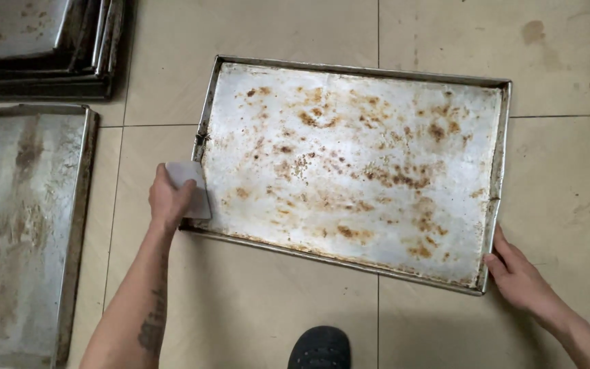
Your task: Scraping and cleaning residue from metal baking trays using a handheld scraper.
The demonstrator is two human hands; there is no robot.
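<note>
Here, a left hand clamps a white scraper at the stained baking tray's left rim on the tiled floor; the right hand, seemingly open-fingered, steadies the far corner, where a hard push might skid the tray loose

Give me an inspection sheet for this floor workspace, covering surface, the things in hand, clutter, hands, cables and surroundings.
Surface: beige tiled floor, stained at the upper right.
Job's things: large metal baking tray flat on the floor, its bed spotted with brown baked-on residue; white flat scraper at its left rim.
Clutter: another stained tray on the left; stack of trays at the upper left.
Grippers: left hand grips the scraper; right hand rests against the tray's lower right corner, fingers on the rim.
Cables: nothing seen.
Surroundings: dark shoe tip at the bottom edge; no other people in view.
</note>
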